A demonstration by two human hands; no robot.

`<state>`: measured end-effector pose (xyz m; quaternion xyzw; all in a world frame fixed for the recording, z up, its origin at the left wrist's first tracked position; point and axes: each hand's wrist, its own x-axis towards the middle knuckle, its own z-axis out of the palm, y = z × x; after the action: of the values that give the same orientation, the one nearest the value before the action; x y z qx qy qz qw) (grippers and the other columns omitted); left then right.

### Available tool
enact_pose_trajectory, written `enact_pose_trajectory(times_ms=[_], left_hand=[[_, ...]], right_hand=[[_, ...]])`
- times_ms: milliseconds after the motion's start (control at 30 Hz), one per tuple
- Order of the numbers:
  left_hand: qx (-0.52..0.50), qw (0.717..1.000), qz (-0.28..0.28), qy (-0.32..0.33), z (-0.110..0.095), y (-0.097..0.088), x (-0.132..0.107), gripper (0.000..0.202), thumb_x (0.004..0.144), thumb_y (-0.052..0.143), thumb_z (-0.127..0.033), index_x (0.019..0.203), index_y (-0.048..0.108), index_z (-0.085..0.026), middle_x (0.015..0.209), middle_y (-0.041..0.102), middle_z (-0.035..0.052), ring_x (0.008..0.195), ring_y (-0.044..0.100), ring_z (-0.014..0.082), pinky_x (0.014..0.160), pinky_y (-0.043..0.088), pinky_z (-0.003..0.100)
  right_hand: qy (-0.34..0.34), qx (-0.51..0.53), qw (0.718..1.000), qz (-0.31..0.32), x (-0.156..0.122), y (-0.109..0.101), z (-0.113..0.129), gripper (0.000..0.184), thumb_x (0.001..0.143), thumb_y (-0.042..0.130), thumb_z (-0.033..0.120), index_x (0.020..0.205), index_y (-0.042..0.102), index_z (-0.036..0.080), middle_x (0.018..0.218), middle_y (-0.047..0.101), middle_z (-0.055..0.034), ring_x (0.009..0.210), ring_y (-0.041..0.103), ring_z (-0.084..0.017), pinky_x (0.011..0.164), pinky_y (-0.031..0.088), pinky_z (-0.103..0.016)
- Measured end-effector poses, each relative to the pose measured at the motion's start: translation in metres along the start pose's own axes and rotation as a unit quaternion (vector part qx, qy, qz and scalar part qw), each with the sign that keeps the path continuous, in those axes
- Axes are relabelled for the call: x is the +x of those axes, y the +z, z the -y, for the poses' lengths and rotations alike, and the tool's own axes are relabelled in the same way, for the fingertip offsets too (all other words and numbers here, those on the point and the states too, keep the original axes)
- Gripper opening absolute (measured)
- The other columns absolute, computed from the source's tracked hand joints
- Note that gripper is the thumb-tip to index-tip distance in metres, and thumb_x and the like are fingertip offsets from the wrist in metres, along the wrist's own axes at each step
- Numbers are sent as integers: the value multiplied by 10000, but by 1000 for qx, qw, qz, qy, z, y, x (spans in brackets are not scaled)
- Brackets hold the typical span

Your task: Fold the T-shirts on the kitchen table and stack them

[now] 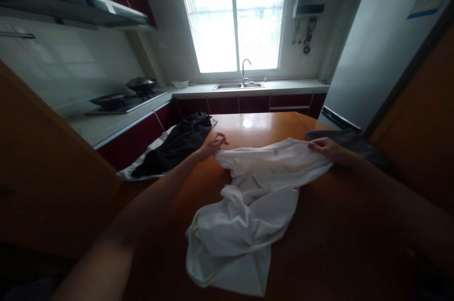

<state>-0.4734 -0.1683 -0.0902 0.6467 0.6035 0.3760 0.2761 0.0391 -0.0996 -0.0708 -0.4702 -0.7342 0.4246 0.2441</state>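
Observation:
A white garment (244, 225) lies crumpled on the wooden table (262, 126), its far part spread sideways and its near part bunched in folds. Whether it is a shirt or trousers I cannot make out. My right hand (328, 149) pinches its far right corner between thumb and fingers. At the far left corner is my left hand (213, 146), its fingers loosely bent and apart just above the cloth's edge. That hand does not appear to grip the fabric.
Black and white clothes (173, 145) lie in a pile at the table's left edge. Dark grey cloth (349, 142) is by my right wrist. Beyond the table are a counter with a sink (229, 86), a stove with pans (141, 84), and a fridge (376, 50) at right.

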Motion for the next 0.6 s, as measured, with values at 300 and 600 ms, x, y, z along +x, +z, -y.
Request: enact_pose_trajectory(times_ms=[300, 600], left_hand=[[208, 962, 139, 108, 6, 9, -45, 522, 660, 857, -500, 1070, 746, -196, 1064, 677, 81, 997, 618, 265, 854, 481, 318], [43, 986, 102, 127, 6, -12, -63, 323, 796, 687, -455, 799, 715, -133, 989, 699, 105, 876, 644, 223, 756, 509, 296]], right_hand=[[9, -160, 986, 47, -9, 15, -9, 490, 635, 803, 599, 844, 770, 157, 794, 720, -75, 697, 605, -184, 549, 415, -239], [144, -94, 984, 49, -38, 25, -30, 193, 516, 698, 173, 706, 661, 160, 588, 607, 3, 530, 546, -139, 447, 371, -208]])
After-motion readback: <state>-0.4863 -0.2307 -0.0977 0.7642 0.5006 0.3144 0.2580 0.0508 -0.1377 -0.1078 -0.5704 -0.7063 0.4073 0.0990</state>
